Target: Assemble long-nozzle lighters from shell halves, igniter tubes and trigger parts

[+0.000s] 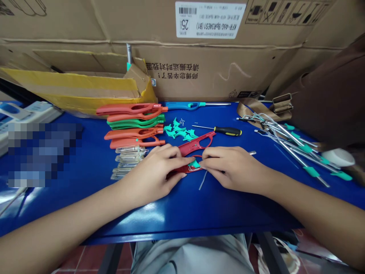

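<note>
My left hand (155, 169) and my right hand (230, 167) meet over a red plastic handle shell (182, 170) lying on the blue table (182, 213). Both hands are closed in a pinch around a small teal trigger piece (194, 164) seated in that shell, with a thin wire trailing below it. A second red shell half (196, 142) lies just behind my fingers. A metal rod tip pokes out past my right hand.
Stacked red and green handle shells (132, 123) lie at the back left, clear tubes (127, 161) beside them. Loose teal triggers (179, 131), a black-and-yellow screwdriver (225, 130), a blue assembled lighter (185, 105), metal rods with teal collars (296, 150) and cardboard boxes (199, 49) surround the spot.
</note>
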Demonstrator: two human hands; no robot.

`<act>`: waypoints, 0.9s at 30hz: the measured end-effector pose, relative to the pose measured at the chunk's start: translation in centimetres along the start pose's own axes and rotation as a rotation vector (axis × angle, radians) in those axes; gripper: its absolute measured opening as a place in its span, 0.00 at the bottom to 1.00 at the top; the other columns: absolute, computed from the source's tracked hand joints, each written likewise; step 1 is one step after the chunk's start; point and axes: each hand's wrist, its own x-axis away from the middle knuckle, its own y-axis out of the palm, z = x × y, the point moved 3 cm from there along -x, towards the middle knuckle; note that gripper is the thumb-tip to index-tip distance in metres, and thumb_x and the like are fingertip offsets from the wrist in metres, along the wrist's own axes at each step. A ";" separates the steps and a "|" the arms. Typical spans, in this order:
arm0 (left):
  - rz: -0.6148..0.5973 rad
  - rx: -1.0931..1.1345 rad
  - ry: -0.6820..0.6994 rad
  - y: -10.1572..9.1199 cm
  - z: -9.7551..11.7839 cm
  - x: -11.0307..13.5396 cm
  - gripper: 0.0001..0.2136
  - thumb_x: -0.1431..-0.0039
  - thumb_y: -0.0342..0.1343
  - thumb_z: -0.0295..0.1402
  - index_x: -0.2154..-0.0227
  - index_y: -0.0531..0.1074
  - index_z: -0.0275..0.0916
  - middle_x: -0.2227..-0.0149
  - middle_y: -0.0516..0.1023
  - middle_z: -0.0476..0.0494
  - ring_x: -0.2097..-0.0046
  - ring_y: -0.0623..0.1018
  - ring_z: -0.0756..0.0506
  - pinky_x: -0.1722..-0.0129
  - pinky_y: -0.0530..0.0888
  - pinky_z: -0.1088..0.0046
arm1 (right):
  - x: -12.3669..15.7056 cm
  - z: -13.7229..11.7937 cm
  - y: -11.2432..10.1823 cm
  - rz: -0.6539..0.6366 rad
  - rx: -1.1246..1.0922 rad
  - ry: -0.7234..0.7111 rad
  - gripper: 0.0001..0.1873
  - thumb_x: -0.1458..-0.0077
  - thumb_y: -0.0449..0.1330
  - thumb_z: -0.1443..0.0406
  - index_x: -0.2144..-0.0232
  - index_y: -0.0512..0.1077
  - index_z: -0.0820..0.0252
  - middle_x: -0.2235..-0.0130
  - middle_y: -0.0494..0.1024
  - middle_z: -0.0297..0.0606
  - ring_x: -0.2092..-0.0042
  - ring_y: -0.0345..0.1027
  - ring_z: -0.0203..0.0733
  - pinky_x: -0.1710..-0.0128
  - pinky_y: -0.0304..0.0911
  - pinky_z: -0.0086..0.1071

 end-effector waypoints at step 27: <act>-0.057 -0.548 0.179 0.8 1.0 0.8 0.17 0.28 0.49 0.31 0.40 0.69 0.39 0.56 0.74 0.39 0.55 0.72 0.39 0.56 0.70 0.61 | -0.5 0.4 0.2 -0.004 -0.234 0.179 0.06 0.36 0.59 0.67 0.65 0.75 0.59 0.62 0.77 0.35 0.61 0.70 0.38 0.61 0.61 0.31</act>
